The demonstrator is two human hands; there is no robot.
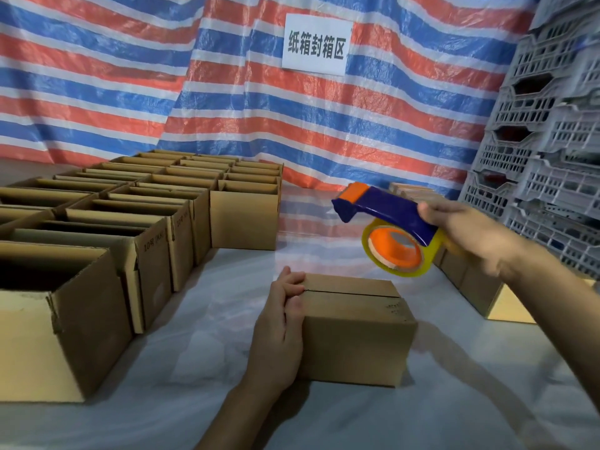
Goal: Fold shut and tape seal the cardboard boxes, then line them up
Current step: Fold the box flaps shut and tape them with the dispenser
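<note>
Left hand (279,332) against box (354,332), dispenser (386,216) above

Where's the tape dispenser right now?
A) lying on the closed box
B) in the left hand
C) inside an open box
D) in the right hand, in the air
D: the right hand grips the tape dispenser in the air, clear of the closed box, while the left hand rests flat against that box's left end.

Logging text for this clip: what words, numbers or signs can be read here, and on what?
"纸箱封箱区" on the sign hung on the tarp.
"10号 (KK", the rest blurred, on an open box.
Print on the closed box: too blurred to read.
Tape dispenser: no text seen.
</note>
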